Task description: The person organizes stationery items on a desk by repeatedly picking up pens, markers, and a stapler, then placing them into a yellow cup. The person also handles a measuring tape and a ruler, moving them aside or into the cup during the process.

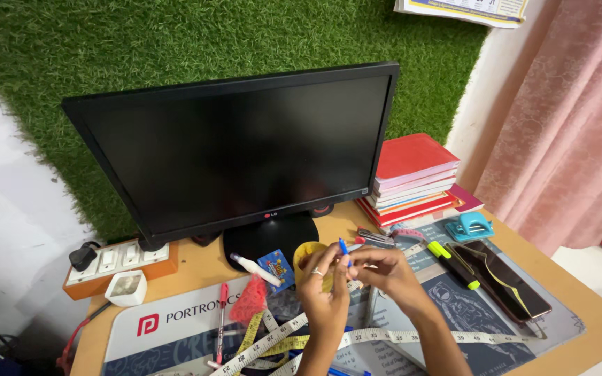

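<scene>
Low in the middle of the frame the left hand (323, 282) and the right hand (383, 270) meet above the wooden tabletop (597, 313), fingers (329, 268) of both pressed together and pinching a slim blue pen (343, 251) that stands nearly upright between them, its tip poking up just under the black monitor stand (269, 237). A round yellow tape-measure case (309, 254) sits just behind the left hand, and the yellow and white measuring tape (357, 339) trails across the bottom of the frame, under both forearms, over the grey-blue printed desk mat (454, 306). To the left of the hands lie a white glue tube (256, 269), a small blue card (277, 268), a red mesh scrap (250, 299) and a red pen (221, 317), so that side is crowded. To the right a yellow and black highlighter (453, 263) and a dark phone (508, 278) lie near the mat's right edge, with bare wood beyond them up to the tabletop's right-hand corner. At centre right a stack of red and white books (414, 177) stands against the back edge, a blue hole punch (469, 226) just in front of it. The wide black monitor (238, 146) fills the middle, closing the room behind the hands; at lower left a white switch board on an orange base (116, 264) and a small white square dish (127, 287) sit near the left edge.
</scene>
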